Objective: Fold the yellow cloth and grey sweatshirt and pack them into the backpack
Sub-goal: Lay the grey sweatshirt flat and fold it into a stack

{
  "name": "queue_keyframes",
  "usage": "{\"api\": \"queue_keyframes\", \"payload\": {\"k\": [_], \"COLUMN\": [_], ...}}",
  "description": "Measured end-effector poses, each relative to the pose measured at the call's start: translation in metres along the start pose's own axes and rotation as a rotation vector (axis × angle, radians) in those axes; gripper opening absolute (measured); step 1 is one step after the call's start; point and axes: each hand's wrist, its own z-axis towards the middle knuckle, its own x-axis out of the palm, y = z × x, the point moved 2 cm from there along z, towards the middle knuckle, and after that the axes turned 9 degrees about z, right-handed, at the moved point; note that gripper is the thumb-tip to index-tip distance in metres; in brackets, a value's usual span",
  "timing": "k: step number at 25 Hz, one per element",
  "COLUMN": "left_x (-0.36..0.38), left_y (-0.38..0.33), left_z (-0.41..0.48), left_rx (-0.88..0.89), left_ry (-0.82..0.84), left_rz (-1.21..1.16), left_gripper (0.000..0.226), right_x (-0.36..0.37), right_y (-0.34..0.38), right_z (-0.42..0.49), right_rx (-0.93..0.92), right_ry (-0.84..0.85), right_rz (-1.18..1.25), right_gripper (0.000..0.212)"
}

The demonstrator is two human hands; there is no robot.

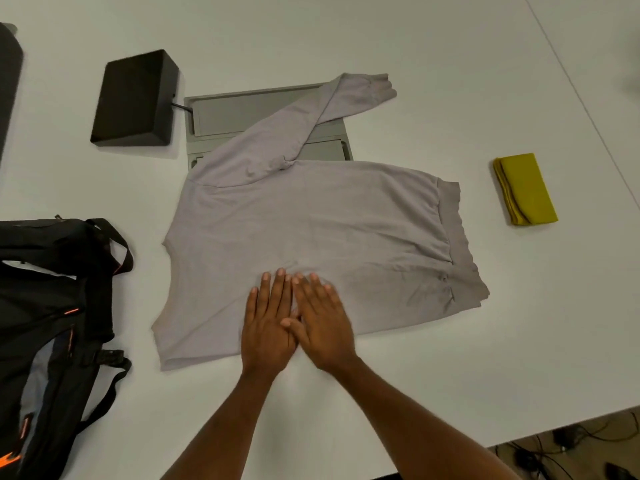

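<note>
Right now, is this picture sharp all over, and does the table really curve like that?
Head view: right hand slightly motion-blurred, left hand crisper; the wide-angle lens bends the table edges; lighting soft and even, faint shadows, no glare on the grey sweatshirt.

Both forearms are bare, with no sleeves showing. The left hand [268, 336] and right hand [323, 327] wear no gloves. No rings or watch show.
</note>
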Motion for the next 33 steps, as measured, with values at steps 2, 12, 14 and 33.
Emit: {"api": "queue_keyframes", "payload": {"k": [2, 12, 14, 33], "left_x": [-0.002, -0.010, -0.012, -0.011], "left_y": [0.000, 0.005, 0.005, 0.088], "left_z": [0.001, 0.000, 0.000, -0.040], "left_rx": [-0.043, -0.047, -0.038, -0.167], "left_ry": [-0.005, -0.017, -0.013, 0.006], "left_rz": [-0.022, -0.095, -0.094, -0.112], "left_gripper": [0.069, 0.069, 0.069, 0.065], "right_x": [-0.008, -0.108, -0.120, -0.134], "right_y": [-0.023, -0.156, -0.171, -0.183], "right_z": [-0.002, -0.044, -0.051, -0.056], "right_rx": [0.025, 0.217, 0.219, 0.175], "right_ry": [-0.046, -0.107, -0.097, -0.091], "right_rz": [-0.096, -0.270, -0.279, -0.224], "right_gripper": [0.075, 0.079, 0.080, 0.082]}}
